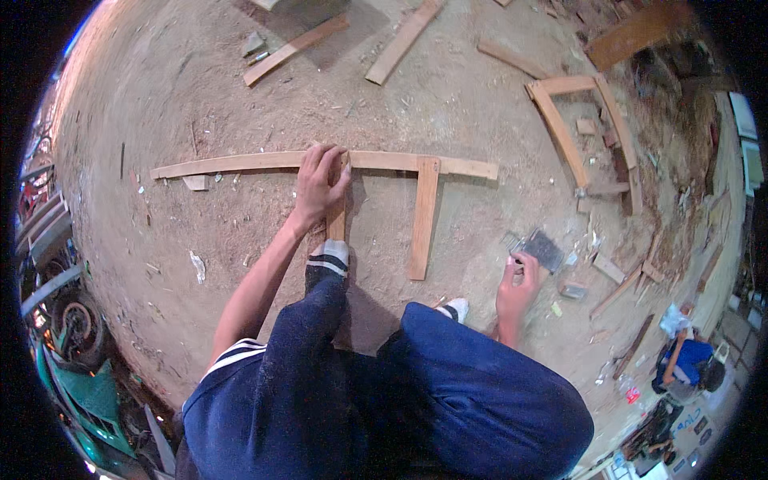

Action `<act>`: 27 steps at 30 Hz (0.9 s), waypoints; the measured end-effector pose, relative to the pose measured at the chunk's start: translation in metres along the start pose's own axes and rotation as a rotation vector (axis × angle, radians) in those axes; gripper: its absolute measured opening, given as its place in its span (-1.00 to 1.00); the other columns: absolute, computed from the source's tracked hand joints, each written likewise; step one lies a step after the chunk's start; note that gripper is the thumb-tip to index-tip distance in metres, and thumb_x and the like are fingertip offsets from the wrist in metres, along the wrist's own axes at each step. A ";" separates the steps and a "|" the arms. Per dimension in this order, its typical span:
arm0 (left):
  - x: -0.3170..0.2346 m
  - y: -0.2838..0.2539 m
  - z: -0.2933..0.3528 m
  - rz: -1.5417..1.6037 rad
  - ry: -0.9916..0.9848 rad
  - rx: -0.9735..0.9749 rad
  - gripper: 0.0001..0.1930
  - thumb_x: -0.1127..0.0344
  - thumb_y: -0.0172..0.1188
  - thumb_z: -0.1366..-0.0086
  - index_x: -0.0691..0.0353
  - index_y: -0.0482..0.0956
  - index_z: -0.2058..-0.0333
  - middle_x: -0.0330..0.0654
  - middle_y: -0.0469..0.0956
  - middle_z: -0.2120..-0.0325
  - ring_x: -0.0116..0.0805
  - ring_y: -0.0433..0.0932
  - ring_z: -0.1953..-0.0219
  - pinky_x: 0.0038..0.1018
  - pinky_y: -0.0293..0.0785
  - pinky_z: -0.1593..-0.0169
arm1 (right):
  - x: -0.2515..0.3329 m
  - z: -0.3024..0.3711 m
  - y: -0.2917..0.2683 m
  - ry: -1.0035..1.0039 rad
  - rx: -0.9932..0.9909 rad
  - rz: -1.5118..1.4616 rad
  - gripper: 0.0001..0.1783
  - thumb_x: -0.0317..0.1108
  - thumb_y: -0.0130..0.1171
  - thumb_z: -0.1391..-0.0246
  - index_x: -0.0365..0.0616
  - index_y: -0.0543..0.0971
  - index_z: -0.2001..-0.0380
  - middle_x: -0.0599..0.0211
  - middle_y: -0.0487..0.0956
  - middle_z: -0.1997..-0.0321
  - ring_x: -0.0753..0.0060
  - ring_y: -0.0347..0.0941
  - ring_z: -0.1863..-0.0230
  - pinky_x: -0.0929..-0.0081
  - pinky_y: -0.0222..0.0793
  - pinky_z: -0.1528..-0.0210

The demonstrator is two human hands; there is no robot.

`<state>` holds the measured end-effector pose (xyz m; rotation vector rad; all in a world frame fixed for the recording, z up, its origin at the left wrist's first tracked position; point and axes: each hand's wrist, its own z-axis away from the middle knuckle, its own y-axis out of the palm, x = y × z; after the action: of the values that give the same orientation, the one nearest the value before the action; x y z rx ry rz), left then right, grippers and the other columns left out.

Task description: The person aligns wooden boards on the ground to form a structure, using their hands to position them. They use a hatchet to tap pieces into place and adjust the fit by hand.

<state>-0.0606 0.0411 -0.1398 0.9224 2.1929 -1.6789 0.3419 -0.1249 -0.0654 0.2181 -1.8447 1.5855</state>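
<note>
The left hand (322,182) is holding the short board (336,222) and the long strip (384,161) together on the ground (264,216), probably so they are not shifting, while the right hand (518,292) is curling narrowly by a dark box (542,250), holding what I cannot tell.

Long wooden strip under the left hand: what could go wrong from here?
The long wooden strip and short crosspiece could shift if the left hand eases off, though a foot seems to steady the latter. The right hand, close to the dark box, might knock it.
</note>
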 end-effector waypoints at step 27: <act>0.012 0.012 0.002 0.169 0.015 -0.080 -0.52 0.27 0.40 -0.12 0.27 0.49 0.01 0.03 0.49 0.08 0.10 0.48 -0.05 -0.11 0.41 -0.19 | 0.221 -0.140 -0.092 -0.958 0.652 0.329 -0.80 -0.57 0.29 -0.05 -0.23 0.53 0.23 0.11 0.53 0.23 -0.03 0.50 0.13 0.14 0.44 0.10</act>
<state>-0.0630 0.0450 -0.1564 1.0690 2.1093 -1.5013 0.2791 0.0476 0.1415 1.1876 -1.9783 2.5748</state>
